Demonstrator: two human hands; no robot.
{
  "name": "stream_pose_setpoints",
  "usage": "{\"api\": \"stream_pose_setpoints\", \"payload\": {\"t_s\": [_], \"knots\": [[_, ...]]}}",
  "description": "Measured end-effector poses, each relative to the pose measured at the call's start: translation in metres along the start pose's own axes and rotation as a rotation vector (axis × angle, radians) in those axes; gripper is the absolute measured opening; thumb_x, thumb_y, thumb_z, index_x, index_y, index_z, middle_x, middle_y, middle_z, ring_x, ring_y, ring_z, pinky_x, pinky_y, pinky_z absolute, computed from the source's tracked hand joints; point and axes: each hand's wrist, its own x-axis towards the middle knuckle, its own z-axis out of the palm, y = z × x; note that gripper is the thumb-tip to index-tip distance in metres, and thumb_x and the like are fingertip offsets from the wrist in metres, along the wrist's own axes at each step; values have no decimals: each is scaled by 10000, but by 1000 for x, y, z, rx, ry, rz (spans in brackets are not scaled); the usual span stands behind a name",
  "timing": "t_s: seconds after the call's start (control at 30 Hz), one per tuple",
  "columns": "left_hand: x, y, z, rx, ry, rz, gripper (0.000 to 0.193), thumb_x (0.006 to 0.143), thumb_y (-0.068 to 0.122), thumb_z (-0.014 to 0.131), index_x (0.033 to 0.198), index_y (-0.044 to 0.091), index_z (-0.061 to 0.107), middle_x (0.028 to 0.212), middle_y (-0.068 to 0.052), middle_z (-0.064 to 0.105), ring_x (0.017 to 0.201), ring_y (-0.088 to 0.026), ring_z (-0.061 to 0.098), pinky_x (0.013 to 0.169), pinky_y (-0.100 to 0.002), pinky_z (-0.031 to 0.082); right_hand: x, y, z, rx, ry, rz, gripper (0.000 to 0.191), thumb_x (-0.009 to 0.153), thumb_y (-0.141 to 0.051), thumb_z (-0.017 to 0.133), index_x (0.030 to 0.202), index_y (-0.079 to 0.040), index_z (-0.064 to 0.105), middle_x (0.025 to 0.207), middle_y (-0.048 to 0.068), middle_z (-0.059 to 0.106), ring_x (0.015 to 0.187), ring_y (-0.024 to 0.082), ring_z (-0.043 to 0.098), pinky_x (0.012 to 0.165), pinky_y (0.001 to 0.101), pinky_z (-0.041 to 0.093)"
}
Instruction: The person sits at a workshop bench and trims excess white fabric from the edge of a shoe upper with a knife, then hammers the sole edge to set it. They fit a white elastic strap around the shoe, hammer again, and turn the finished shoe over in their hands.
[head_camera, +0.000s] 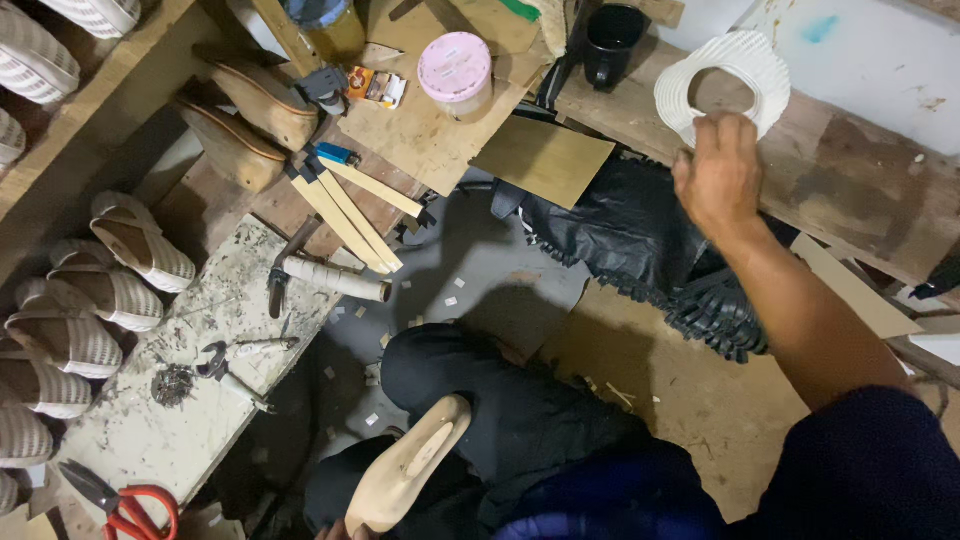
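The right hand (718, 175) has its grip closed on the lower edge of a white woven shoe upper with a round opening (722, 88), fingers curled over the rim; the piece lies on a worn wooden plank shelf (850, 170) at the upper right, and the arm reaches out to it across a heap of black leather pieces with scalloped edges (660, 260). The left hand (335, 531) shows only as a sliver at the bottom edge, so whether its grip is open or closed cannot be told; it sits at the base of a pale wooden shoe last (405, 470) that rests tilted on the person's dark-clothed knee.

On the paint-spattered desk (150, 420) to the left lie red-handled scissors (125, 508), metal pliers (225, 368) and a hammer with a tape-wrapped handle (325, 277). A row of cream woven sandals (75, 310) stands beside the desk. Further up, a bundle of flat wooden strips (350, 210) lies near two tan shoe lasts (250, 120). A round tub with a pink lid (455, 68) stands on a cardboard sheet, and a black mug (612, 40) stands near the upper's shelf.
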Motion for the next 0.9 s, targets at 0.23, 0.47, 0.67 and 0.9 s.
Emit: {"api": "stream_pose_setpoints", "payload": {"t_s": [0.23, 0.47, 0.67, 0.9], "knots": [[-26, -3, -5, 98, 167, 385, 384, 852, 272, 767, 1141, 22, 730, 1232, -235, 656, 1143, -371, 633, 990, -461, 509, 29, 29, 16, -172, -101, -35, 472, 963, -296, 766, 1216, 88, 660, 1313, 308, 546, 1242, 451, 504, 1111, 564, 428], [-62, 14, -22, 79, 182, 407, 360, 820, 218, 780, 1121, 23, 757, 1277, -220, 654, 1202, -378, 617, 1015, -460, 484, 29, 2, -5, -125, -146, -82, 350, 978, -275, 715, 1156, 25, 692, 1264, 297, 570, 1159, 407, 533, 1065, 514, 443], [-32, -7, -30, 409, 210, 1182, 256, 851, 159, 765, 1100, 108, 794, 1193, -166, 639, 1166, -393, 640, 1036, -487, 510, 73, 2, -45, 2, -37, 95, 301, 995, -236, 685, 1144, 26, 683, 1185, 266, 597, 1067, 373, 564, 985, 490, 463], [-17, -16, -9, 27, 148, 396, 361, 851, 263, 799, 1100, 7, 745, 1188, -251, 637, 996, -332, 699, 828, -436, 598, 88, 29, -66, 21, -44, 206, 246, 1016, -190, 650, 1130, 27, 673, 1093, 231, 628, 960, 334, 600, 891, 462, 487]]}}
